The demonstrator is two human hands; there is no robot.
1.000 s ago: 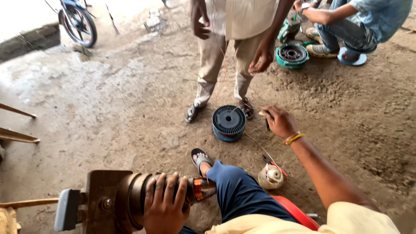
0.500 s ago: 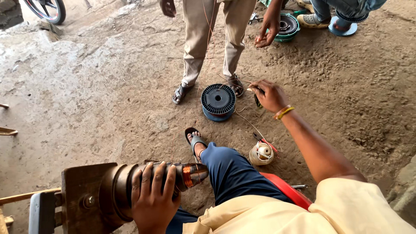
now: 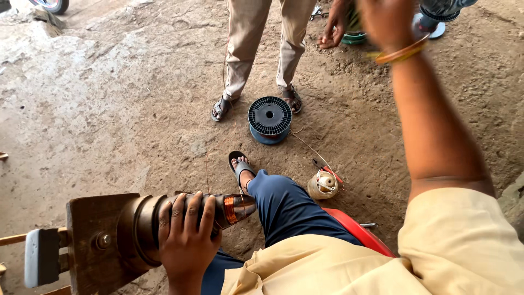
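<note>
Fingers of my left hand (image 3: 185, 240) are curled over the top of the dark wooden former (image 3: 164, 224), clamped around its barrel. Its long axis runs from about nine o'clock at the wooden block (image 3: 101, 240) toward three o'clock, ending in a tapered nose with a band of copper winding (image 3: 231, 209) just beyond my fingertips. My right hand (image 3: 385, 22) is lifted high toward one o'clock, blurred at the frame's top edge; I cannot tell whether its fingers are open or closed. A thin copper wire (image 3: 311, 147) lies on the dirt, running from near the blue spool (image 3: 269, 119) at twelve o'clock toward the small pale bobbin (image 3: 323, 184) beside my knee. So the left hand is the nearer one, touching the former; the right is well apart.
</note>
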